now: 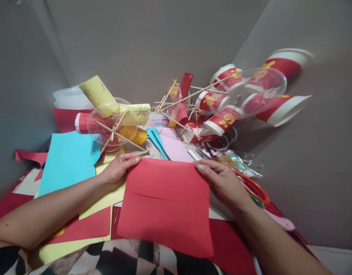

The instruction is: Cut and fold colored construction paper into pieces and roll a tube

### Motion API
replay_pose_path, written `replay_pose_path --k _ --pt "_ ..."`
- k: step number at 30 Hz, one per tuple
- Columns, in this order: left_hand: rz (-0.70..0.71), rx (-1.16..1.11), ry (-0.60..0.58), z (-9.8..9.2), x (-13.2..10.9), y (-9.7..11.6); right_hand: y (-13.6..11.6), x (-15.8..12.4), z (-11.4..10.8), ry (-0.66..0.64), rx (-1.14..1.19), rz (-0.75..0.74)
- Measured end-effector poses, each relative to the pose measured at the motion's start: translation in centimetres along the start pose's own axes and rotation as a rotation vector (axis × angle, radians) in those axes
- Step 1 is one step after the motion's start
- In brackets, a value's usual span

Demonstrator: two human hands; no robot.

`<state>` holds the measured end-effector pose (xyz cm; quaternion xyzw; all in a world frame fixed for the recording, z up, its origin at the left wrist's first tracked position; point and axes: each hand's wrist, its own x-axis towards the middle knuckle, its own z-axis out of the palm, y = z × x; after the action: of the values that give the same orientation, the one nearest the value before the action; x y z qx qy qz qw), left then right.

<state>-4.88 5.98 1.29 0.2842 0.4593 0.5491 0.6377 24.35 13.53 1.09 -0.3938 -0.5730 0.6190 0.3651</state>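
Note:
A red sheet of paper (167,217) hangs between my two hands, its top edge held taut and its lower part bent toward my lap. A slit or crease crosses it in the upper half. My left hand (118,168) pinches the top left corner, thumb on the near side. At the top right corner my right hand (222,179) pinches in the same way. Just beyond the sheet lie a pink paper strip (173,143) and some blue strips (157,141). A wooden stick frame (113,131) stands close behind my left hand.
Blue paper (68,160) and yellow paper (101,194) lie at left. Models of yellow paper tubes (100,93) and red paper cups (226,118) on clear plastic discs stand at the back. Orange-handled scissors (256,187) rest beside my right forearm. Grey walls (153,42) enclose the table.

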Motion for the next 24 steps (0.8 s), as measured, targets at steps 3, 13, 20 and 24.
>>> replay_pose_path --k 3,13,20,24 --pt "0.005 -0.028 0.073 0.0 0.0 0.0 -0.3 0.0 0.4 0.023 0.061 -0.047" --pt "-0.013 -0.091 0.258 0.2 0.5 0.6 -0.4 0.0 -0.8 0.066 -0.254 -0.297" --pt "-0.008 -0.080 0.303 0.5 0.7 0.7 -1.4 -0.6 -0.8 -0.089 -0.458 -0.326" --pt "-0.024 -0.088 0.286 0.6 0.7 0.6 -1.3 -0.6 -0.5 -0.017 -0.443 -0.294"
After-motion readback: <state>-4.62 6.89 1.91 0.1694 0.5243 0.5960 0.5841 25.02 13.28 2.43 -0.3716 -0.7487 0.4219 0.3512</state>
